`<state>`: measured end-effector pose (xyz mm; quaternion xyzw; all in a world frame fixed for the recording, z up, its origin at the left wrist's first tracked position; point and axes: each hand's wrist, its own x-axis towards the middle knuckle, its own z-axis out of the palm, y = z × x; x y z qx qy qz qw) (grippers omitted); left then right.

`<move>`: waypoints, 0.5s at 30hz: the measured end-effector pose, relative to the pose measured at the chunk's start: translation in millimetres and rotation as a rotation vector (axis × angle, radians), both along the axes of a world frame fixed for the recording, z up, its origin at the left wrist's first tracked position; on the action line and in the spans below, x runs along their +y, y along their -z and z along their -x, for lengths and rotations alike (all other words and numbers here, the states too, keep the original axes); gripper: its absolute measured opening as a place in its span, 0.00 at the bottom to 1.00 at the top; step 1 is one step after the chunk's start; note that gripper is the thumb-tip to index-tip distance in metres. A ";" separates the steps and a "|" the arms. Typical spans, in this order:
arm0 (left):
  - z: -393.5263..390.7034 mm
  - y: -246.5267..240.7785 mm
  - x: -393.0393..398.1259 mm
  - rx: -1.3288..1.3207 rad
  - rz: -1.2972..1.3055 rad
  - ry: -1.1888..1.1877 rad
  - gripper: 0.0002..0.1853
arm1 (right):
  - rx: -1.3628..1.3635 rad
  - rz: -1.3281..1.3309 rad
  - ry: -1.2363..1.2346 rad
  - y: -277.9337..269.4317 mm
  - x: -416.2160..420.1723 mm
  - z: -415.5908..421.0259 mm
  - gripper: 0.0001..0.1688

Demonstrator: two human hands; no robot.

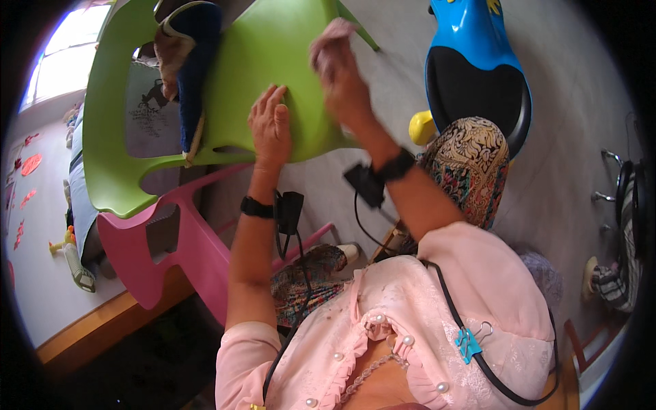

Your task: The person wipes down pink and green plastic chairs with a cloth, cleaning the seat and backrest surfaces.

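Note:
A green plastic chair (pixel 302 61) lies before me, its seat under both hands. My left hand (pixel 270 125) rests with its palm on the seat near the edge, holding nothing, fingers slightly apart. My right hand (pixel 346 89) is at the seat's far right side, somewhat blurred, closed on a crumpled pinkish cloth (pixel 333 38). A dark blue textile piece with a pale edge (pixel 193 82) hangs over the chair at the left of the seat, with a brown cloth (pixel 171 56) against it.
A pink plastic chair (pixel 205 251) stands below the green one. A blue ride-on toy with a black seat (pixel 476 92) is on the floor at the right, near my patterned-cloth knee. At the left are a bed (pixel 82 179) and a window (pixel 64 51). Cables hang from both wrists.

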<state>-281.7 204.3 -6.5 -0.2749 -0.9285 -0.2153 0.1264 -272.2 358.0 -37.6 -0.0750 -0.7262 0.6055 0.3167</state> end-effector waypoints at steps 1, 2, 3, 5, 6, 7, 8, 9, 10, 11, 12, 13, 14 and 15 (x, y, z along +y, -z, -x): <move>-0.3 -0.5 0.5 -0.002 -0.020 0.003 0.30 | 0.055 -0.018 -0.008 -1.3 -16.7 -29.6 0.22; -1.0 0.4 -1.6 -0.001 -0.020 -0.010 0.30 | 0.095 -0.174 -0.023 -0.8 -27.9 -52.1 0.26; -0.9 0.6 -2.1 0.000 -0.021 -0.019 0.30 | 0.097 -0.116 0.012 4.0 -41.2 -73.4 0.25; -2.6 1.4 -1.4 -0.003 -0.030 -0.020 0.29 | 0.045 0.002 0.067 27.2 -61.5 -92.2 0.23; -4.4 0.7 -3.3 -0.005 -0.038 -0.026 0.29 | -0.005 0.064 0.073 39.6 -71.3 -97.1 0.23; -4.4 0.1 -2.2 -0.004 -0.050 -0.029 0.29 | -0.053 0.122 0.083 56.0 -82.1 -100.8 0.23; -3.5 -1.1 2.3 -0.012 -0.063 -0.021 0.29 | -0.027 0.350 0.199 90.3 -95.8 -86.5 0.17; -3.4 -0.4 2.6 -0.022 -0.076 -0.023 0.29 | -0.125 0.528 0.166 101.3 -90.1 -75.0 0.15; -3.6 0.7 3.7 -0.032 -0.090 -0.025 0.29 | -0.225 0.704 0.135 112.5 -82.1 -67.3 0.14; -3.4 0.8 5.3 -0.029 -0.084 -0.025 0.29 | -0.290 0.855 0.125 123.7 -77.4 -60.7 0.13; -3.5 -0.2 6.4 -0.027 -0.074 -0.028 0.29 | -0.356 1.011 0.125 134.4 -73.4 -55.0 0.12; -5.0 -0.9 8.8 -0.023 -0.069 -0.031 0.29 | -0.384 1.137 0.145 148.2 -71.3 -51.0 0.11; -7.1 -0.4 9.9 -0.024 -0.065 -0.036 0.29 | -0.411 1.263 0.167 161.9 -69.8 -48.6 0.11; -8.0 -0.8 10.5 -0.019 -0.061 -0.038 0.29 | -0.431 1.390 0.188 175.8 -68.3 -45.4 0.10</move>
